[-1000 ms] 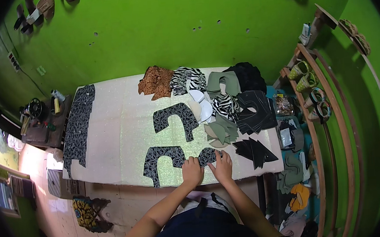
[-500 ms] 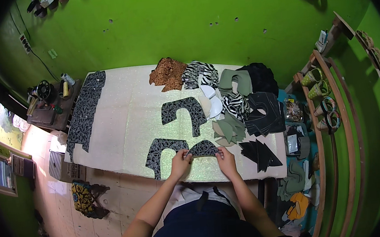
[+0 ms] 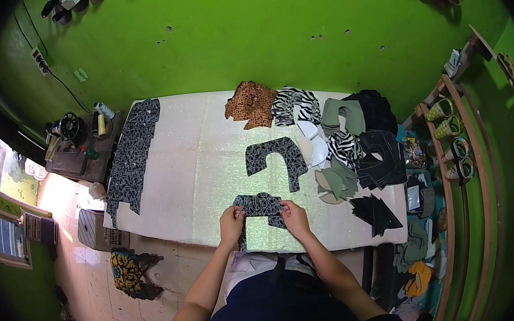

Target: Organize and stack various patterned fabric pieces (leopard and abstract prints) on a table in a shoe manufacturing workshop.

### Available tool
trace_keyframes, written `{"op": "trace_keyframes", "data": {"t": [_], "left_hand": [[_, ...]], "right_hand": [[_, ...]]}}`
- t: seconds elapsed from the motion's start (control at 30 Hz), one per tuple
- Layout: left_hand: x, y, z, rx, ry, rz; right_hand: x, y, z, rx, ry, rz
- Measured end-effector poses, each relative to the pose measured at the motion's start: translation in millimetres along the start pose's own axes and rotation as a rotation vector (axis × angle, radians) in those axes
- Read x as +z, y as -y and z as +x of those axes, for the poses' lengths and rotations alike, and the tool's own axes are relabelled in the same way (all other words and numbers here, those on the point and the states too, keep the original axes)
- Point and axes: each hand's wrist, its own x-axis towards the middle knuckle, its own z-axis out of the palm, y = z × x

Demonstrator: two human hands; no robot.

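Observation:
Between my two hands is a small curved cut piece of black fabric with a grey line pattern (image 3: 260,206). My left hand (image 3: 231,224) pinches its left end, and my right hand (image 3: 295,218) pinches its right end. Beneath it on the table lies an arch-shaped cut piece (image 3: 276,222) in the same pattern, partly hidden by the held piece and my hands. A second patterned arch-shaped piece (image 3: 275,148) lies flat just beyond. Whether the held piece touches the one below, I cannot tell.
Stacks of leopard (image 3: 251,105), zebra (image 3: 296,105), green (image 3: 343,115) and black (image 3: 380,159) cut pieces cover the table's right side. Black pointed scraps (image 3: 376,214) lie near its front. A patterned strip (image 3: 131,156) is at the left. A wooden shoe rack (image 3: 458,124) stands at right.
Both hands have carried the small curved piece leftward, from beside the nearer arch-shaped piece to over it. The whole view has shifted slightly.

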Motion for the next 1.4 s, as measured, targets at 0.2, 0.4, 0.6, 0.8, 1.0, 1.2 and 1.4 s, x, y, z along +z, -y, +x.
{"op": "trace_keyframes", "data": {"t": [0.2, 0.4, 0.6, 0.8, 1.0, 1.2, 1.4], "left_hand": [[-9.6, -1.3, 12.6, 0.076, 0.097, 0.106], [-16.2, 12.6, 17.1, 0.111, 0.103, 0.221], [-16.9, 14.2, 24.7, 0.223, 0.119, 0.226], [-19.5, 15.5, 31.0, 0.270, 0.184, 0.272], [-20.7, 17.7, 30.9, 0.389, 0.121, 0.414], [-19.4, 15.8, 29.6, 0.371, 0.202, 0.543], [-21.4, 12.9, 42.9, 0.230, 0.335, 0.498]], "right_hand": [[21.1, 0.7, -3.6, 0.037, -0.152, -0.049], [29.0, 9.2, -4.0, 0.053, -0.202, -0.193], [28.9, 21.4, -6.4, 0.146, -0.217, -0.185], [35.1, 18.2, -7.2, 0.094, -0.245, -0.301], [41.3, 23.6, -10.6, 0.064, -0.375, -0.439], [48.3, 25.8, -9.0, 0.236, -0.421, -0.529], [26.2, 27.0, 5.1, 0.478, -0.095, -0.457]]}}
